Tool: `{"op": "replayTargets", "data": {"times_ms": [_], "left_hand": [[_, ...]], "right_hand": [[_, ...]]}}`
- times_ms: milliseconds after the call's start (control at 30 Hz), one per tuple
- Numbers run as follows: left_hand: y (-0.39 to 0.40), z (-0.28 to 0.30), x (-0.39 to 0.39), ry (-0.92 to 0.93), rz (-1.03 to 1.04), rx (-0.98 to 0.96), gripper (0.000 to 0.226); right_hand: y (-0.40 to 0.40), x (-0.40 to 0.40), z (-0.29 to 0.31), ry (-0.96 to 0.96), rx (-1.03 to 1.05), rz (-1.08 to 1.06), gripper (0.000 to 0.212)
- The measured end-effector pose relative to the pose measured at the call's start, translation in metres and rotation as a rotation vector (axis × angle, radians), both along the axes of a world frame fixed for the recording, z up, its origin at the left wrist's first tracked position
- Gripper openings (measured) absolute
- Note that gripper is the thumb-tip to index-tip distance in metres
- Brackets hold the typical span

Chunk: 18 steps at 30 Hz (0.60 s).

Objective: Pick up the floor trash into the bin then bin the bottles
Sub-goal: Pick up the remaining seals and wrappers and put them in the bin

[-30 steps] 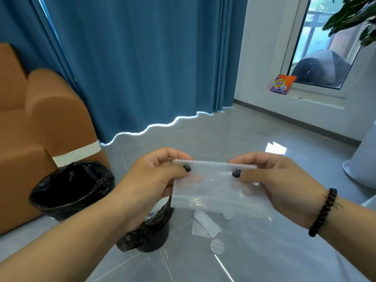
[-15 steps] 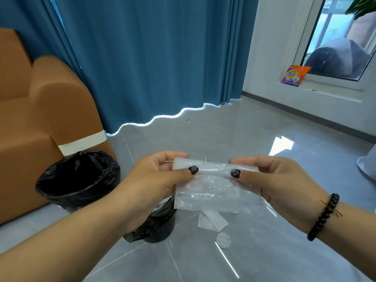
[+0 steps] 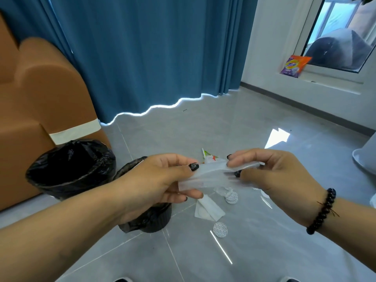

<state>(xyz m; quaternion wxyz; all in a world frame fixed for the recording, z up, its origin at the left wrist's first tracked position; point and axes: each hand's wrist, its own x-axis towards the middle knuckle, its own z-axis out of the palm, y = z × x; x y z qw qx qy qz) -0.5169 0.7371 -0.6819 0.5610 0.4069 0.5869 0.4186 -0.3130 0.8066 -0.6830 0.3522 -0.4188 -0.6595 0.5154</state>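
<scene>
Hands: two; left hand [image 3: 154, 180] and right hand [image 3: 272, 171], both raised over the floor [image 3: 203, 127].
Left hand: pinching the left end of a clear plastic bag [image 3: 211, 177], thumb on top, fingers beneath.
Right hand: pinching the right end of same bag between fingertips and thumb; beaded bracelet [image 3: 322, 210] on wrist.
Plastic bag: one, folded into a narrow strip; long axis running left to right, right end slightly higher; held in the air, above the litter.
Bins: two, black-lined; larger bin [image 3: 71, 169] beside the sofa [image 3: 40, 98], smaller bin [image 3: 150, 218] partly hidden behind left wrist.
Floor litter: two round white pads [image 3: 220, 229] [image 3: 231, 197]; one white paper piece [image 3: 207, 209]; one crumpled wrapper [image 3: 209, 157] behind the bag.
Windowsill: one orange-purple packet [image 3: 295, 65].
</scene>
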Motion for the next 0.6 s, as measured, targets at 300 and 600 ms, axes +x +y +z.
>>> {"op": "replayTargets", "data": {"times_ms": [300, 600], "left_hand": [[0.004, -0.029, -0.102, 0.531, 0.363, 0.079, 0.016], [0.001, -0.127, -0.169, 0.775, 0.653, 0.093, 0.026]], "right_hand": [[0.026, -0.013, -0.056, -0.343, 0.087, 0.245, 0.030], [0.096, -0.019, -0.189, -0.811, 0.012, 0.494, 0.030]]}}
